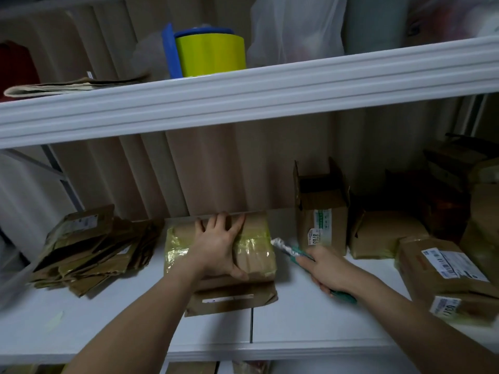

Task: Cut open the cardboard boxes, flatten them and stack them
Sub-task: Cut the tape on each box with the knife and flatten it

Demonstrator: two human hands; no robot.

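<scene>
A brown cardboard box (253, 252) wrapped in yellowish tape lies on the white shelf (108, 327) in the middle. My left hand (218, 244) rests spread over its top, thumb against the front face. My right hand (329, 271) grips a teal utility knife (290, 251), its blade tip at the box's right end. A flattened piece of cardboard (232, 298) lies under the box's front. To the left sits a pile of flattened boxes (91, 252).
Several unopened and open boxes stand to the right: an upright open one (321, 211), a squat one (386, 233) and a labelled one (442, 276) at the front right. The upper shelf (243, 95) overhangs, carrying a yellow roll (210, 54) and plastic bags.
</scene>
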